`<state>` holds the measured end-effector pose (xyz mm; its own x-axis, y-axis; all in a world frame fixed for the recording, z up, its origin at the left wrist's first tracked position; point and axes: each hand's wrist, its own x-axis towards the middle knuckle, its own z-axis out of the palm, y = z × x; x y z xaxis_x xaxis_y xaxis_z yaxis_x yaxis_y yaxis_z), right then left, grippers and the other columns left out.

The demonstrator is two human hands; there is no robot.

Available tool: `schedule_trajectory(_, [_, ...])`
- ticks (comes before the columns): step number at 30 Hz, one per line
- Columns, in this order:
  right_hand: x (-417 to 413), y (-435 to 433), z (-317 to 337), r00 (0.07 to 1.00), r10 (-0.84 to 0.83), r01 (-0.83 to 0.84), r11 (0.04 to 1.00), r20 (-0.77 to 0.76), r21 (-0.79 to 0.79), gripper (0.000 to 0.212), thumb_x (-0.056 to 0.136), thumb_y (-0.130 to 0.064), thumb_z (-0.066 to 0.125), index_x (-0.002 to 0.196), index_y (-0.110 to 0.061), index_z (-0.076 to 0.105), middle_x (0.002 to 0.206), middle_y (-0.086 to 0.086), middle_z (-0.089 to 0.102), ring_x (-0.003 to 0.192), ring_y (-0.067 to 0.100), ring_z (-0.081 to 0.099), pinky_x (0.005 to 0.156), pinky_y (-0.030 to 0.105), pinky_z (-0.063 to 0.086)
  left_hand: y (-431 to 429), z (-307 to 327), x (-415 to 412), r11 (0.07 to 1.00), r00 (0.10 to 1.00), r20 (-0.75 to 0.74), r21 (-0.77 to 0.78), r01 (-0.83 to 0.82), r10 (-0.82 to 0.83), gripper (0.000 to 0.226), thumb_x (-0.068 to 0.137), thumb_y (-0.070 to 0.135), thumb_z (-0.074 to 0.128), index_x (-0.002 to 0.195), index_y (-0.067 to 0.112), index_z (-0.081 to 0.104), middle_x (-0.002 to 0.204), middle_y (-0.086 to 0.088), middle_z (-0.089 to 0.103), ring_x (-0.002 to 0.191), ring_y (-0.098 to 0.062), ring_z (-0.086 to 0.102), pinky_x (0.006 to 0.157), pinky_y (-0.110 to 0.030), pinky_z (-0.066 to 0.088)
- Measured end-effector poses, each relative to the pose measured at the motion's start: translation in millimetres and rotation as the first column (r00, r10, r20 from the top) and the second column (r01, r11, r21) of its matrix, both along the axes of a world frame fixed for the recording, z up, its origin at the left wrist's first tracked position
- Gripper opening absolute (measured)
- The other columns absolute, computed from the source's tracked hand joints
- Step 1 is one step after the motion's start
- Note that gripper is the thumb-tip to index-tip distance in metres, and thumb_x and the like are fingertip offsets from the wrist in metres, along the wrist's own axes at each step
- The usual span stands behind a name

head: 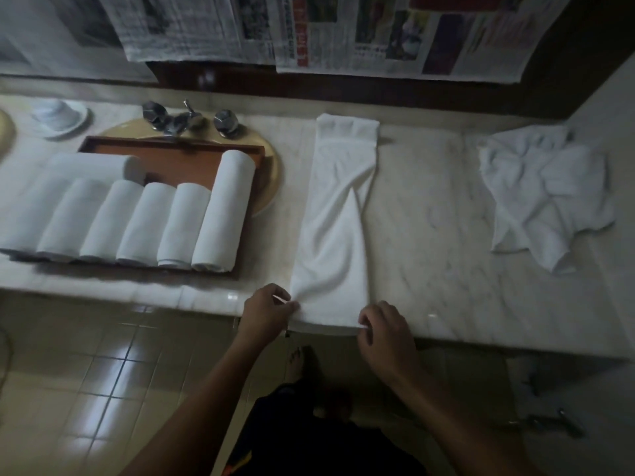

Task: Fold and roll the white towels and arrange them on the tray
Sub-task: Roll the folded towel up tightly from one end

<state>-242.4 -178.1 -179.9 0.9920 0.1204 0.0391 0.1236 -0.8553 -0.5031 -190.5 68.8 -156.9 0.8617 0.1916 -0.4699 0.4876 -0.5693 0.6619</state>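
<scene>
The marble counter (pixel 429 214) carries a wooden tray (pixel 178 163) of rolled towels (pixel 220 214) at left. A long folded towel (pixel 335 218) lies mid-counter. My left hand (pixel 266 312) and right hand (pixel 386 329) each pinch a near corner. Crumpled towels (pixel 546 197) lie far right.

Place: a bathroom, seen at the vanity.
Counter: pale veined marble top (pixel 429 207).
Basin: round gold-toned bowl (pixel 272 173) sunk in the counter (a wooden tray (pixel 165 159) covers much of it).
Taps: chrome spout with two faceted knobs (pixel 178 120) behind the bowl.
Floor: glossy square tiles (pixel 103 372).
Wall: newspaper sheets (pixel 309 29) hang above the counter.
</scene>
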Motion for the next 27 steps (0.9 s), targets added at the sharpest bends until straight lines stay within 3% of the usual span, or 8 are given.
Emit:
schedule_trajectory(4, [-9.8, -0.5, -7.0, 0.993, -0.057, 0.053, 0.998, -0.1, -0.042, 0.018, 0.076, -0.018, 0.06, 0.087, -0.027, 0.048, 0.089, -0.007, 0.045, 0.082, 0.021, 0.049, 0.07, 0.041, 0.046, -4.7, -4.1, -13.8, 0.998, 1.0, 0.025, 0.07, 0.004, -0.006, 0.019, 0.085, 0.021, 0.081, 0.093, 0.014, 0.065, 0.076, 0.004, 0.066, 0.062, -0.004, 0.061, 0.046, -0.011, 0.035])
schedule_trajectory(8, [6.9, 1.1, -0.8, 0.935, -0.31, 0.311, 0.95, -0.17, -0.023, 0.023, 0.091, -0.043, 0.064, 0.097, -0.022, 0.059, 0.097, -0.002, 0.059, 0.092, 0.023, 0.055, 0.08, 0.042, 0.049, -4.6, -5.4, -17.9, 0.996, 1.0, 0.022, 0.088, -0.024, 0.023, 0.03, 0.083, 0.036, 0.084, 0.089, 0.016, 0.063, 0.076, 0.005, 0.068, 0.066, -0.006, 0.063, 0.052, -0.022, 0.04])
schedule_trajectory(12, [32.9, 6.0, 7.3, 0.901, -0.325, 0.276, 0.941, -0.287, -0.198, 0.042, 0.092, -0.063, 0.059, 0.095, -0.021, 0.062, 0.101, -0.001, 0.059, 0.099, 0.023, 0.055, 0.085, 0.039, 0.046, -7.0, -15.7, -34.6, 0.992, 0.992, -0.059, 0.059, -0.107, 0.11, 0.041, 0.089, 0.054, 0.071, 0.085, 0.015, 0.062, 0.074, 0.002, 0.068, 0.072, -0.013, 0.066, 0.062, -0.032, 0.05])
schedule_trajectory(14, [38.1, 10.9, 9.7, 0.893, -0.302, 0.243, 0.947, -0.332, -0.208, 0.038, 0.091, -0.061, 0.062, 0.09, -0.023, 0.059, 0.099, -0.002, 0.055, 0.098, 0.021, 0.053, 0.087, 0.039, 0.047, -6.8, -22.6, -40.9, 0.976, 0.977, -0.09, -0.086, -0.2, 0.192, 0.041, 0.086, 0.055, 0.073, 0.088, 0.015, 0.064, 0.079, 0.001, 0.072, 0.076, -0.015, 0.072, 0.072, -0.042, 0.06])
schedule_trajectory(17, [39.0, 13.4, 13.8, 0.872, -0.292, 0.253, 0.956, -0.393, -0.149, 0.029, 0.096, -0.048, 0.065, 0.088, -0.022, 0.056, 0.093, -0.005, 0.05, 0.094, 0.02, 0.054, 0.081, 0.035, 0.044, -10.1, -21.8, -47.1, 0.924, 0.955, -0.087, -0.242, -0.296, 0.283, 0.031, 0.085, 0.036, 0.082, 0.091, 0.012, 0.064, 0.08, -0.004, 0.075, 0.076, -0.019, 0.074, 0.078, -0.051, 0.061])
schedule_trajectory(21, [31.8, 12.2, 20.1, 0.838, -0.285, 0.36, 0.929, -0.465, 0.079, 0.018, 0.102, -0.031, 0.061, 0.098, -0.019, 0.05, 0.082, -0.01, 0.052, 0.075, 0.011, 0.053, 0.065, 0.03, 0.036, -8.9, -18.4, -53.7, 0.912, 0.959, -0.039, -0.301, -0.278, 0.279, 0.03, 0.076, 0.024, 0.089, 0.082, 0.012, 0.062, 0.068, -0.001, 0.07, 0.064, -0.019, 0.07, 0.064, -0.043, 0.055])
schedule_trajectory(24, [23.2, 10.5, 17.7, 0.793, -0.293, 0.434, 0.887, -0.535, 0.158, 0.018, 0.099, -0.02, 0.065, 0.108, -0.022, 0.05, 0.093, -0.01, 0.056, 0.079, 0.004, 0.053, 0.068, 0.024, 0.039, -7.6, -22.6, -54.5, 0.961, 0.983, -0.033, -0.207, -0.181, 0.178, 0.034, 0.07, 0.031, 0.089, 0.076, 0.015, 0.06, 0.065, 0.003, 0.063, 0.062, -0.017, 0.06, 0.061, -0.036, 0.047])
schedule_trajectory(27, [19.6, 11.0, 13.6, 0.759, -0.312, 0.5, 0.841, -0.571, 0.205, 0.031, 0.093, -0.012, 0.07, 0.116, -0.024, 0.052, 0.104, -0.006, 0.064, 0.088, 0.011, 0.06, 0.071, 0.024, 0.041, -7.6, -20.5, -51.8, 0.941, 0.98, -0.109, -0.278, -0.192, 0.167, 0.047, 0.065, 0.053, 0.083, 0.081, 0.014, 0.064, 0.075, -0.005, 0.072, 0.074, -0.028, 0.071, 0.072, -0.049, 0.058])
